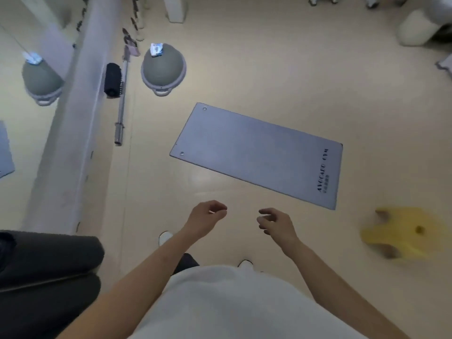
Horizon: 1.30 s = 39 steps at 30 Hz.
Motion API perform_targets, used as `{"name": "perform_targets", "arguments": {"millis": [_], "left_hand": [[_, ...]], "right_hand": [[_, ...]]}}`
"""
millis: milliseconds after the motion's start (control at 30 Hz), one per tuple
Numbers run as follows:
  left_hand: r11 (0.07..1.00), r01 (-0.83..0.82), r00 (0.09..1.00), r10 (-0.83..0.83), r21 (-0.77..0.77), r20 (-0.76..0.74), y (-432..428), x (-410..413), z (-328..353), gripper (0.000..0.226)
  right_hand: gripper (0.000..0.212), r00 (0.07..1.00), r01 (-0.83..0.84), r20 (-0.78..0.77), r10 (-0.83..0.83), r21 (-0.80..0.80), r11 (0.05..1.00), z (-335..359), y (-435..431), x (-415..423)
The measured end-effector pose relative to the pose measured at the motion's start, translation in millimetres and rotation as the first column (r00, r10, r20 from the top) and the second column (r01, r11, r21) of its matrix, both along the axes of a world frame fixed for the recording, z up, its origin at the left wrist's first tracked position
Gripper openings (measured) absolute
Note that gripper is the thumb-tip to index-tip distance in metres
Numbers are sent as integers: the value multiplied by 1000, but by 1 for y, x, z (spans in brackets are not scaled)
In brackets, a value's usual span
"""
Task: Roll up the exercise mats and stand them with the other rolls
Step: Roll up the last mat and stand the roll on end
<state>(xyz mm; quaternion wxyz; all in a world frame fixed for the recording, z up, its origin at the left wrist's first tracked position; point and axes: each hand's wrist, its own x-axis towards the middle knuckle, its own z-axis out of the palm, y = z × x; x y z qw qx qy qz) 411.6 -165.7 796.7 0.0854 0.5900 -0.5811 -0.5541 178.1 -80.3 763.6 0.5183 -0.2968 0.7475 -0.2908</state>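
Grey exercise mat [256,155] lies flat at twelve o'clock; left hand [206,217] and right hand [276,223] hover loosely curled, both seemingly empty.

The pale beige floor [269,69] carries a grey exercise mat [256,155], unrolled flat and set at an angle, with dark lettering at its right end and two eyelets at its left. Well apart from it, towards the mirrored wall, sit a grey balance dome [163,67], a steel bar [121,106] and a black roller [112,79] just beside the bar. A blurred yellow object [403,231] lies near the mat's right end.
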Motion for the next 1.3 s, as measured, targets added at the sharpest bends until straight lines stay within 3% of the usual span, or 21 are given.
{"name": "perform_targets", "arguments": {"millis": [367, 667, 867, 1100, 1300], "left_hand": [[896, 439, 898, -439, 73, -19, 24, -259, -3, 12], [809, 573, 819, -572, 131, -54, -48, -458, -50, 10], [758, 639, 769, -633, 126, -92, -117, -610, -42, 9], [838, 542, 838, -536, 55, -102, -214, -753, -29, 13], [949, 302, 953, -297, 88, -63, -272, -837, -84, 15]], "right_hand": [[19, 918, 390, -58, -393, -54, 919, 6, 86, -195], [21, 876, 476, -117, -467, 66, 877, -6, 59, -366], [21, 870, 486, -153, -468, 104, 868, 17, 10, -495], [25, 907, 405, -171, -385, 103, 909, 20, -88, -652], [26, 984, 140, -132, -121, 140, 980, -17, -196, -787]]}}
